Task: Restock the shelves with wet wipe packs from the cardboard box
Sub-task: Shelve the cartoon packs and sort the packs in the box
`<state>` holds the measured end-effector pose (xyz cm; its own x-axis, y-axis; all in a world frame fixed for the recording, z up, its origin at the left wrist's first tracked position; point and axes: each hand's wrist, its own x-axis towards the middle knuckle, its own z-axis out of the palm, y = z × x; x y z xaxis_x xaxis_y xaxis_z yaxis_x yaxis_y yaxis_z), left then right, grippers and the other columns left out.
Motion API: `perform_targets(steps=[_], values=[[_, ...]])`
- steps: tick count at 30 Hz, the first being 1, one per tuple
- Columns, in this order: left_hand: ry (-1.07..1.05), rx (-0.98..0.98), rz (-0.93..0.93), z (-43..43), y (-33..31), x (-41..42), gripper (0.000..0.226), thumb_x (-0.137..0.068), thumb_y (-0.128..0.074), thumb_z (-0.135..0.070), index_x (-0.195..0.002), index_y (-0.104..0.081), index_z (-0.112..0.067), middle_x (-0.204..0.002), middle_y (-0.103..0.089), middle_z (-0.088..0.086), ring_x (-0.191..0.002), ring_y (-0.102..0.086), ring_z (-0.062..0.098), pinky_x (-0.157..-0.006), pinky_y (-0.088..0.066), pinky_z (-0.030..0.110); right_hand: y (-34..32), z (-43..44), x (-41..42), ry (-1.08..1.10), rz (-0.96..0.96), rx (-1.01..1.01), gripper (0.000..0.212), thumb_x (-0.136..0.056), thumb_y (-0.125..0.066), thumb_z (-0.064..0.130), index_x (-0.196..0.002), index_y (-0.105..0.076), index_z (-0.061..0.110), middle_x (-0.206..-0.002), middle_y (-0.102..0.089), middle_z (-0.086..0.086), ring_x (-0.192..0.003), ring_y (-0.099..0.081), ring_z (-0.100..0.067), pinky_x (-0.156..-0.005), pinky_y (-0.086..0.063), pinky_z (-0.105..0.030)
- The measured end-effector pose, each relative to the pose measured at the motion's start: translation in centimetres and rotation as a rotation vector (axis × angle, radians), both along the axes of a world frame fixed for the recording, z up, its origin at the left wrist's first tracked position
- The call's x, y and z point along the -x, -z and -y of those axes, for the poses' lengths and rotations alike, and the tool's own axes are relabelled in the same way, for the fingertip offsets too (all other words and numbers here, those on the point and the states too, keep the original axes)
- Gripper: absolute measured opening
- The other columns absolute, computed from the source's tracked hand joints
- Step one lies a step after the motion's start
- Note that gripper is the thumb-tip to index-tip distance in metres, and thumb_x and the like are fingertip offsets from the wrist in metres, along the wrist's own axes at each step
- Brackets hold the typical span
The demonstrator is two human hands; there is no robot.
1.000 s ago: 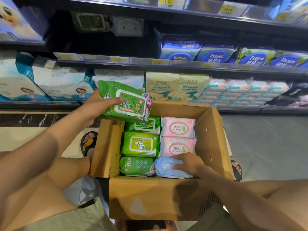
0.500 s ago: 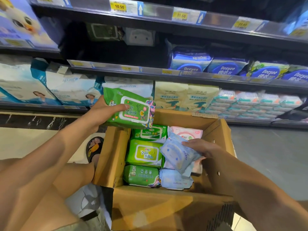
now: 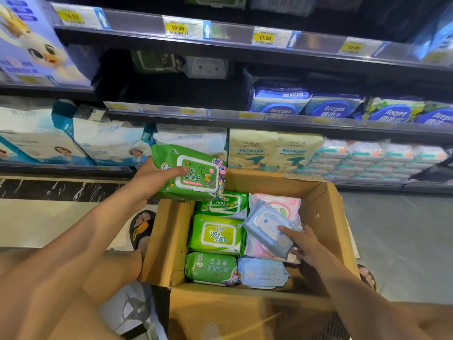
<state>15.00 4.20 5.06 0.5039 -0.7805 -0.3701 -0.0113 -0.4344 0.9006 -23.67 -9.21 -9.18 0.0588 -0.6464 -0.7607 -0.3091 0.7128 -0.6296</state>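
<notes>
While crouched over the cardboard box (image 3: 326,217), holding two packs at once: left hand (image 3: 157,177) clamped round a green wet wipe pack (image 3: 188,173) lifted above the box's far left corner, thumb on its top face; right hand (image 3: 304,244) gripping a pale blue pack (image 3: 268,228), tilted, raised just over the pink ones. Still lying in the box: three green packs (image 3: 215,234) in the left column, two pink packs (image 3: 282,204) partly covered on the right, one more blue pack (image 3: 262,272) at the near right. Six inside, two in hand. Behind the box, three dark shelf tiers (image 3: 245,47) with yellow price tags (image 3: 177,28), four readable on the top rail. Middle tier: four blue Deeyeo packs (image 3: 279,101) on the right, mostly dark and bare on the left. Lowest tier: large white bags (image 3: 107,143), two cream packs (image 3: 274,150), stacks of small pale packs (image 3: 372,158). Grey floor (image 3: 402,231) on the right, beige with a black marble strip on the left; sandalled feet (image 3: 142,227) either side of the box.
</notes>
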Motion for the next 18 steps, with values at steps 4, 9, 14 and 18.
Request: perform_targets(steps=[4,9,14,18], values=[[0.008,-0.008,0.016,-0.1,0.1,0.1,0.037,-0.081,-0.086,-0.032,-0.113,-0.067,-0.034,-0.117,-0.075,-0.006,-0.108,-0.071,0.017,-0.099,-0.054,0.038,0.5,0.1,-0.1,0.001,-0.036,-0.050,0.052,-0.074,-0.093,0.021,-0.116,-0.064,0.011,-0.110,-0.076,-0.011,-0.103,-0.072,-0.029,-0.069,-0.058,-0.036],[-0.002,0.005,0.006,-0.3,0.1,0.0,0.034,-0.082,-0.085,-0.031,-0.110,-0.065,-0.035,-0.116,-0.075,-0.006,-0.106,-0.071,0.014,-0.081,-0.052,0.027,-0.2,-0.3,-0.5,0.046,0.079,-0.157,0.048,-0.078,-0.089,0.015,-0.118,-0.068,0.002,-0.112,-0.076,-0.017,-0.109,-0.071,-0.036,-0.101,-0.055,-0.050],[-0.026,0.008,-0.014,-1.0,0.0,-0.6,0.080,-0.058,-0.092,-0.059,-0.128,-0.061,-0.034,-0.121,-0.074,-0.010,-0.111,-0.069,0.015,-0.095,-0.055,0.037,-0.9,-1.1,-1.3,0.007,0.194,-0.223,0.047,-0.081,-0.085,0.020,-0.122,-0.070,0.003,-0.112,-0.077,-0.014,-0.112,-0.069,-0.033,-0.105,-0.052,-0.046],[-0.014,0.035,-0.019,-1.6,-0.8,-1.2,0.071,-0.065,-0.092,-0.052,-0.126,-0.064,-0.030,-0.116,-0.076,-0.008,-0.109,-0.071,0.016,-0.097,-0.055,0.038,-2.4,-1.8,-1.8,-0.016,0.139,-0.130,0.037,-0.081,-0.087,0.023,-0.109,-0.072,0.005,-0.087,-0.080,-0.008,-0.084,-0.074,-0.024,-0.061,-0.060,-0.030]])
